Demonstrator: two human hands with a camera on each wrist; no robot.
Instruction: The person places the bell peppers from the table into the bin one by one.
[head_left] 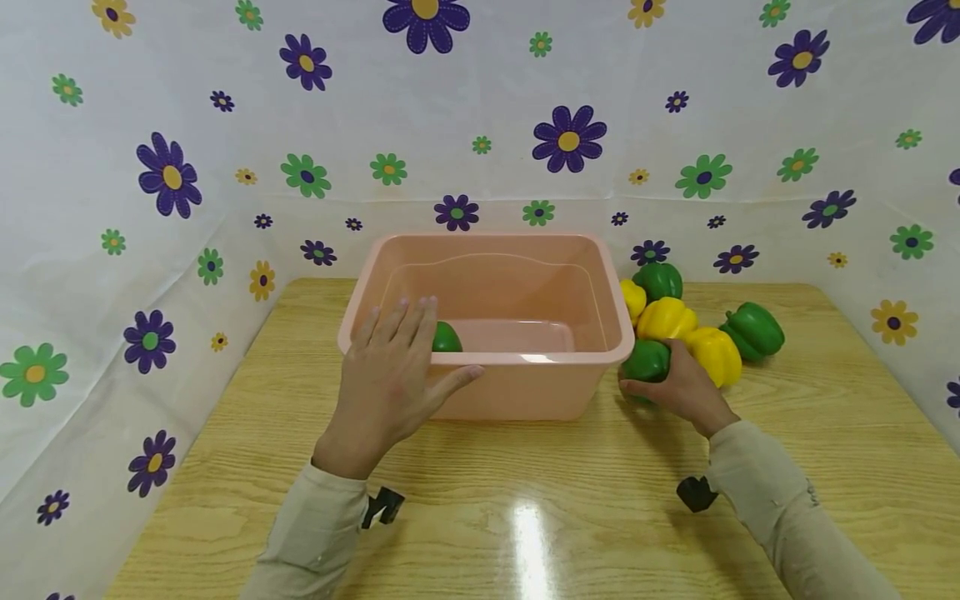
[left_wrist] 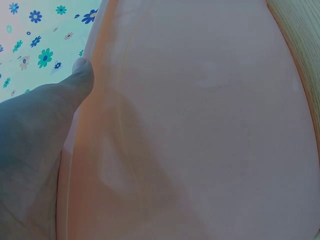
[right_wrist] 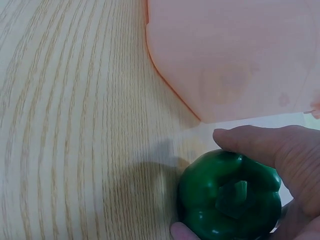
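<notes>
A pink plastic tub (head_left: 517, 392) stands on the table, and a green bell pepper (head_left: 447, 337) shows inside it, partly hidden by my left hand (head_left: 386, 379). That hand lies over the tub's near rim with its fingers straight; in the left wrist view the thumb (left_wrist: 82, 75) lies along the rim. To the right of the tub, my right hand (head_left: 684, 390) grips another green bell pepper (head_left: 647, 360) between thumb and fingers. In the right wrist view this pepper (right_wrist: 230, 192) shows its stem, close to the tub's corner (right_wrist: 220, 90).
Beside the right hand lie yellow bell peppers (head_left: 716, 357), with a green bell pepper (head_left: 753, 332) to their right and another green one (head_left: 660, 281) behind. Flower-patterned cloth (head_left: 480, 100) hangs behind the wooden table (head_left: 480, 492). A black piece (head_left: 697, 493) is by each sleeve.
</notes>
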